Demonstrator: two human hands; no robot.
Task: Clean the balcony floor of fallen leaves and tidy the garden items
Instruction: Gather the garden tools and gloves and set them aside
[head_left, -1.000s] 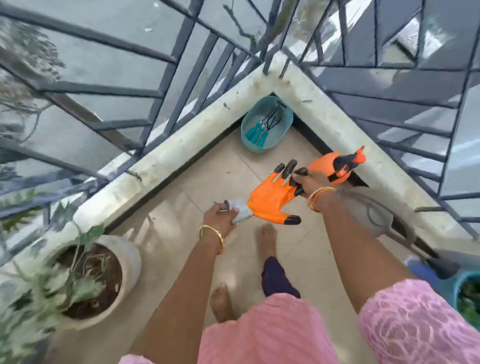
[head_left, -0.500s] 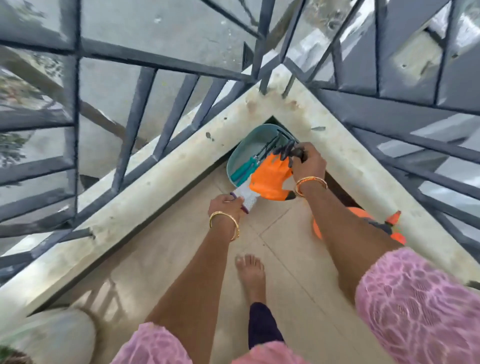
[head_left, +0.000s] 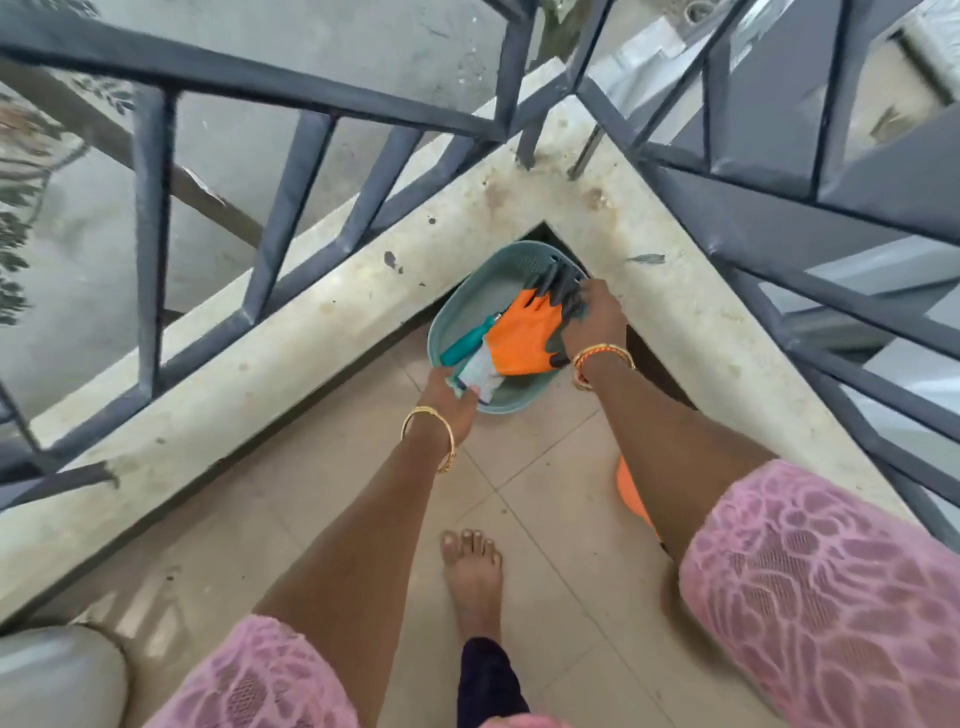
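- I see my right hand (head_left: 592, 317) gripping the orange glove (head_left: 524, 340) by its black claws, inside the teal basin (head_left: 467, 306).
- My left hand (head_left: 449, 395) pinches the glove's pale cuff (head_left: 480, 371) at the basin's near rim.

1. Teal basin (head_left: 452, 322).
2. Orange glove (head_left: 524, 340) with black claw tips, pale grey cuff.
3. Teal tool handle (head_left: 465, 343).
4. Pink lace-patterned sleeves (head_left: 810, 587).
5. Gold bangles (head_left: 434, 434).
6. Dark grey railing (head_left: 291, 78).
7. Beige floor tiles (head_left: 545, 467).
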